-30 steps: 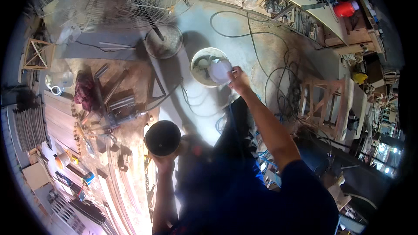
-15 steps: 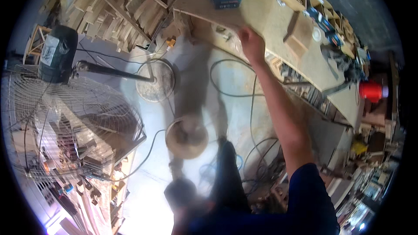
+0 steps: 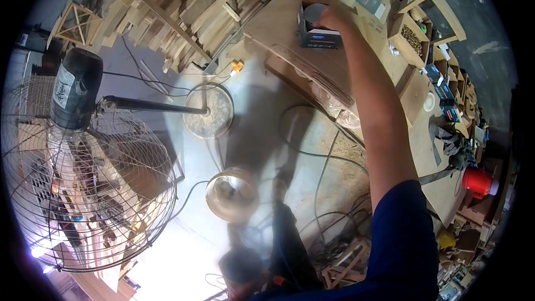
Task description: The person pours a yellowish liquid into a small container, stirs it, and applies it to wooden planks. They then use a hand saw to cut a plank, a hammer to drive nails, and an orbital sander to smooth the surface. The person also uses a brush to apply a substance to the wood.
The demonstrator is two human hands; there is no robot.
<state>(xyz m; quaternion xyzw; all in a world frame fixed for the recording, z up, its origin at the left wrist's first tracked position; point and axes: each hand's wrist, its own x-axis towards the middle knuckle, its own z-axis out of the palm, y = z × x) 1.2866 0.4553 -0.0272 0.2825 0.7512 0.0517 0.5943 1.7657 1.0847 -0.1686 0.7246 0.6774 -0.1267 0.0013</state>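
Note:
On the wooden workbench (image 3: pixel 290 8) sits a small dark open box (image 3: pixel 319 40) with a round grey disc (image 3: pixel 314 14) standing up inside it. My right hand (image 3: pixel 333 20) reaches over the box's rim, its fingers bent together at the disc's edge; the fingertips are partly hidden. Low in the picture, my left hand (image 3: pixel 241 290) is close to my body and closed round a dark rounded object (image 3: pixel 241 265), too blurred to name. Below it on the floor stands a round tan container (image 3: pixel 231 195), open at the top.
A caged stand fan (image 3: pixel 83 178) fills the left side, its round base (image 3: pixel 209 110) on the floor. Timber (image 3: pixel 184 17) is stacked behind. Cables (image 3: pixel 320 153) loop over the floor. Along the bench stand a wooden box of small pieces (image 3: pixel 411 39) and a red jug (image 3: pixel 479 181).
My right hand has moved from the bench's near edge to the dark box and now reaches into it. The view has shifted, and my left hand stays low with the dark object.

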